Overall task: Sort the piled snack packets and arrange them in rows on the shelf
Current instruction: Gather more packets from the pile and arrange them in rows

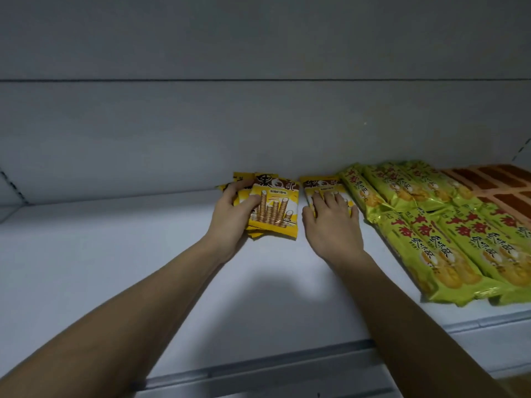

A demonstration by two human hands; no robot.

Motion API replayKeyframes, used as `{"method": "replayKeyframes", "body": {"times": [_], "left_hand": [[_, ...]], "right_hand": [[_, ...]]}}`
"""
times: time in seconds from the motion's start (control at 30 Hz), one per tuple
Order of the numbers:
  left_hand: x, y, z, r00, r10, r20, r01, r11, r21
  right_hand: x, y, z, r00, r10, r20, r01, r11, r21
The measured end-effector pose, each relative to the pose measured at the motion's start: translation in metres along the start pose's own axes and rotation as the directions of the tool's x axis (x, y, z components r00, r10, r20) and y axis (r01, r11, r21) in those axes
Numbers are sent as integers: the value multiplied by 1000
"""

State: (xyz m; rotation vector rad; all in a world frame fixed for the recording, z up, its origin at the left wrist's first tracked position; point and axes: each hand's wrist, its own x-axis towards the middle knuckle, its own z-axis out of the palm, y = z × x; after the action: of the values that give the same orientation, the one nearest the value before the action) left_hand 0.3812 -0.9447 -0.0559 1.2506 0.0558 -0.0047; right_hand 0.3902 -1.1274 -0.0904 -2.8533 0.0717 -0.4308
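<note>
Two hands on white shelf (86, 254) | left hand (232, 214) grips yellow packet stack (273, 208) | right hand (333, 222) flat, fingers straight, on yellow packet (321, 186) | green packets (448, 234) right | grey back wall (258, 124), dim

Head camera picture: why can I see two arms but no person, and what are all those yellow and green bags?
The camera sits on a person's head and looks forward and down, so you see only their own two arms, as if you were them. There is just this one picture.

They are reaching onto a white shelf. The left hand grips a small stack of yellow snack packets printed with rolled wafer sticks, thumb on top. The right hand lies flat with straight fingers on another yellow packet lying on the shelf just beside the stack.

To the right lie long green packets in neat rows, and past them, at the far right, some brown and orange packs. It looks like the person is lining up the yellow ones next to the green ones.
</note>
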Motion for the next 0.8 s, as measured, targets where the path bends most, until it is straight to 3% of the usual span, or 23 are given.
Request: {"method": "replayKeyframes", "body": {"times": [0.43,0.5,0.6,0.8], "left_hand": [[12,-5,-7,998,-3,-55,0,999,-44],[13,-5,-7,998,-5,-56,2,999,-53],[15,-4,-7,999,-7,-46,4,998,-65],[10,5,-8,999,3,-54,-10,993,-121]], "right_hand": [[3,0,-1,1000,-22,-8,22,998,53],[1,-3,-9,992,-39,-122,62,981,185],[-7,-25,-30,945,31,-326,141,861,489],[-10,-60,-29,993,40,-110,46,732,680]]}}
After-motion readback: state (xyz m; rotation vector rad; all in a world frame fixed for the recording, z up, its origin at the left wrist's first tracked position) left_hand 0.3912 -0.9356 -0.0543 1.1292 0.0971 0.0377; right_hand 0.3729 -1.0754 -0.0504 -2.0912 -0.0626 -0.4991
